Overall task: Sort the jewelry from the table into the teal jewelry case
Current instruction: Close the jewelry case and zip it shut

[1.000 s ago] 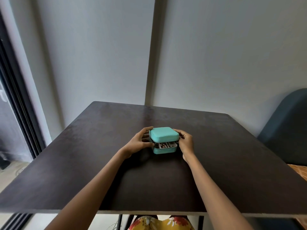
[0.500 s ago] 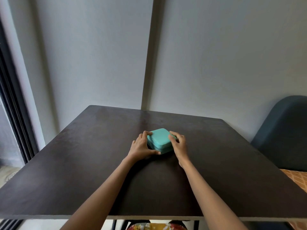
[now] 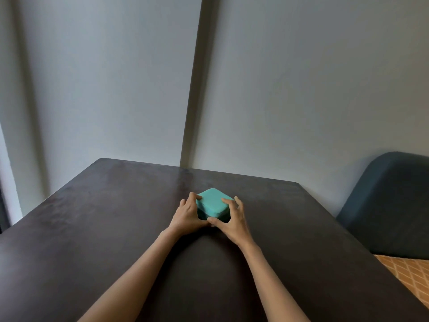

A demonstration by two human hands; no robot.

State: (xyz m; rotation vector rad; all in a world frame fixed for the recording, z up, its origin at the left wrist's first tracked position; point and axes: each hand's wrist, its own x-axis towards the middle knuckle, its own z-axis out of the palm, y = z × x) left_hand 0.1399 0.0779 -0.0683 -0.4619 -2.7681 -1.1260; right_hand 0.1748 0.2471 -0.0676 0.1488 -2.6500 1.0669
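The teal jewelry case (image 3: 214, 203) lies on the dark table (image 3: 116, 217), its lid down, turned so one corner points toward me. My left hand (image 3: 188, 213) grips its left side, fingers curled over the far left edge and thumb at the near corner. My right hand (image 3: 233, 219) holds the right side, with one finger on the lid and the thumb at the near corner beside the left thumb. No loose jewelry shows on the table; the case's inside is hidden.
A dark blue chair back (image 3: 390, 205) stands at the table's right edge, with an orange patterned surface (image 3: 408, 273) below it. A grey wall rises just behind the table's far edge.
One second ago the lid stood raised with jewelry showing inside; it has come down. The case has been turned corner-first toward me and both hands have shifted around it.
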